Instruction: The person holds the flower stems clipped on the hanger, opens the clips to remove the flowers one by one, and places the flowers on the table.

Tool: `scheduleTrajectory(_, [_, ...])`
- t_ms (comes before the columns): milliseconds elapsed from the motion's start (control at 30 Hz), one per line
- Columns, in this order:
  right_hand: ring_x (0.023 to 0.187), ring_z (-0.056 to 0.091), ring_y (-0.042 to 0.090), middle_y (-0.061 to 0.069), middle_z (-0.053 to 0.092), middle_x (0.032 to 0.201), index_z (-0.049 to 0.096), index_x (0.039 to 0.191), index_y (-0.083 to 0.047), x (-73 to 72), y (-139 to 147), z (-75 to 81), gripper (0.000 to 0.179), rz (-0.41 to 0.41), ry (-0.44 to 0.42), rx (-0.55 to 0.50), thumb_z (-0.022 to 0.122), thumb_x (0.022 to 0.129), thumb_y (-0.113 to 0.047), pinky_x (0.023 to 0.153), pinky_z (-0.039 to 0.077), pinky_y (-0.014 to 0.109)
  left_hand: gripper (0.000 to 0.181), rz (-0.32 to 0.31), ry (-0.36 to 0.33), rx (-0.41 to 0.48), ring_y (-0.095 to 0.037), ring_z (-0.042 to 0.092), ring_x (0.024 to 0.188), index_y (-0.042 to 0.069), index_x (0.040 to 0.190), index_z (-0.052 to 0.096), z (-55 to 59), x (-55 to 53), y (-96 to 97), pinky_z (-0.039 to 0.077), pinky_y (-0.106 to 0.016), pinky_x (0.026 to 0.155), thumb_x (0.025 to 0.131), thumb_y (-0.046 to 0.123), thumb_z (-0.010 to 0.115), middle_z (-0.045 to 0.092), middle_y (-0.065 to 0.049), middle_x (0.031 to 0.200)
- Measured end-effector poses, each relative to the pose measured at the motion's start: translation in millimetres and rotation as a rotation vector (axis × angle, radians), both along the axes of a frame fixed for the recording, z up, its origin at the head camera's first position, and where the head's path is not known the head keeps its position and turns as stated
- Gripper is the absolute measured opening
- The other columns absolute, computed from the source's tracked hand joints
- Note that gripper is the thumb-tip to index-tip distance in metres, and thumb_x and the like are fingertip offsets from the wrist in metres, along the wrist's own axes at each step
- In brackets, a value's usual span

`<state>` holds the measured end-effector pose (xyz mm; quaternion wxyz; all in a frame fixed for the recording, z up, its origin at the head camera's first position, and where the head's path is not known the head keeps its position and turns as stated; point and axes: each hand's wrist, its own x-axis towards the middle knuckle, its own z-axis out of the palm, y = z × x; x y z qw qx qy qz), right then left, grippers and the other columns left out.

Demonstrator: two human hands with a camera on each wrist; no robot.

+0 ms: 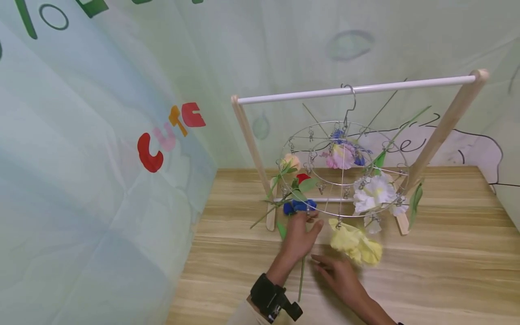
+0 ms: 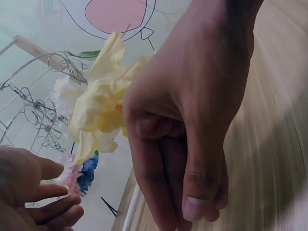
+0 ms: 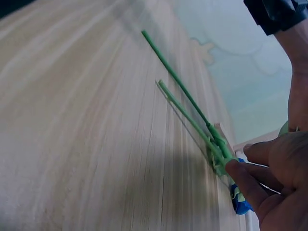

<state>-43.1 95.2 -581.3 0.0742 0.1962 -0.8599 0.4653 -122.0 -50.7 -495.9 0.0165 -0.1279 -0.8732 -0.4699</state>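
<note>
A dark blue flower sits at the left front of a round wire clip hanger, beside my left hand. That hand reaches up to it, its fingers loosely extended in the left wrist view; contact is hard to tell. My right hand, fingers fairly straight, is low over the table near a thin green stem. Two green stems show in the right wrist view, running toward the blue flower. A yellow flower hangs from a front clip, above and right of my right hand.
The hanger's hook sits on a white rod between wooden uprights. White, pink and peach flowers are around the rings; a red flower shows behind leaves. A printed cloth borders the wooden table.
</note>
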Motion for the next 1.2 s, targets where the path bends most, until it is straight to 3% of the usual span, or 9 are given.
scheduleTrajectory(133, [0.087,0.08,0.021,0.016,0.081,0.108,0.078,0.116,0.003,6.4,1,4.1,0.029,0.053,0.023,0.008,0.079,0.088,0.006,0.073,0.063,0.029,0.035,-0.034,0.008,0.026,-0.032,0.071,0.113,-0.001,0.129,0.072,3.6,0.4,3.6,0.055,-0.042,0.101,0.104,0.022,0.068,0.074,-0.019,0.126])
scheduleTrajectory(233, [0.093,0.08,0.021,0.015,0.081,0.112,0.078,0.118,0.002,12.0,3,10.2,0.027,0.11,-0.009,-0.005,0.077,0.091,0.003,0.073,0.062,0.026,0.036,-0.039,0.018,0.026,-0.031,0.072,0.114,-0.001,0.131,0.072,6.0,0.6,5.3,0.056,-0.042,0.1,0.105,0.024,0.067,0.075,-0.019,0.126])
scheduleTrajectory(367, [0.097,0.079,0.015,0.014,0.08,0.116,0.077,0.124,-0.002,20.6,10,25.9,0.026,0.185,-0.075,-0.068,0.074,0.098,-0.007,0.074,0.062,0.025,0.039,-0.036,0.001,0.024,-0.03,0.072,0.117,0.001,0.135,0.071,8.1,2.3,6.1,0.056,-0.04,0.1,0.106,0.026,0.066,0.075,-0.017,0.13])
scheduleTrajectory(467, [0.095,0.078,0.01,0.009,0.081,0.115,0.077,0.126,-0.008,26.6,19,41.2,0.028,0.183,-0.067,-0.121,0.075,0.099,-0.012,0.075,0.062,0.025,0.041,-0.043,-0.026,0.021,-0.032,0.071,0.119,-0.001,0.137,0.068,8.1,5.2,5.9,0.055,-0.043,0.102,0.106,0.026,0.065,0.072,-0.019,0.134])
scheduleTrajectory(633, [0.09,0.079,0.01,-0.001,0.081,0.108,0.078,0.125,-0.015,28.7,39,67.9,0.036,0.06,0.095,-0.173,0.083,0.091,-0.005,0.076,0.061,0.02,0.047,-0.029,-0.09,-0.017,-0.032,0.069,0.122,0.0,0.142,0.065,6.9,13.1,6.0,0.055,-0.045,0.104,0.107,0.032,0.063,0.069,-0.018,0.139])
scheduleTrajectory(767, [0.087,0.079,0.009,0.003,0.081,0.106,0.079,0.12,-0.01,21.0,58,86.8,0.034,-0.061,0.271,-0.202,0.085,0.087,-0.003,0.074,0.059,0.015,0.05,-0.027,-0.114,-0.007,-0.031,0.068,0.126,0.002,0.144,0.064,6.6,18.3,7.7,0.054,-0.045,0.105,0.107,0.036,0.063,0.068,-0.015,0.143])
scheduleTrajectory(867, [0.09,0.077,0.002,0.011,0.081,0.106,0.08,0.114,-0.003,14.5,72,97.6,0.035,-0.164,0.352,-0.223,0.086,0.081,0.007,0.074,0.058,0.013,0.051,-0.041,-0.105,0.011,-0.028,0.067,0.127,0.004,0.145,0.064,7.7,21.3,9.2,0.052,-0.045,0.107,0.107,0.038,0.063,0.067,-0.013,0.144])
scheduleTrajectory(1000, [0.098,0.074,-0.006,0.019,0.079,0.105,0.08,0.111,0.002,8.6,85,106.8,0.046,-0.299,0.382,-0.238,0.083,0.071,0.024,0.079,0.056,0.011,0.053,-0.07,-0.096,0.038,-0.024,0.065,0.13,0.009,0.147,0.063,10.3,25.1,11.0,0.052,-0.047,0.109,0.106,0.043,0.063,0.066,-0.009,0.147])
scheduleTrajectory(1200, [0.109,0.068,-0.008,0.025,0.076,0.109,0.077,0.115,0.004,0.3,94,109.1,0.047,-0.454,0.414,-0.226,0.083,0.072,0.023,0.084,0.053,0.008,0.057,-0.099,-0.082,0.063,-0.021,0.061,0.137,0.017,0.149,0.062,12.0,26.9,13.7,0.048,-0.042,0.114,0.102,0.048,0.069,0.063,-0.003,0.151])
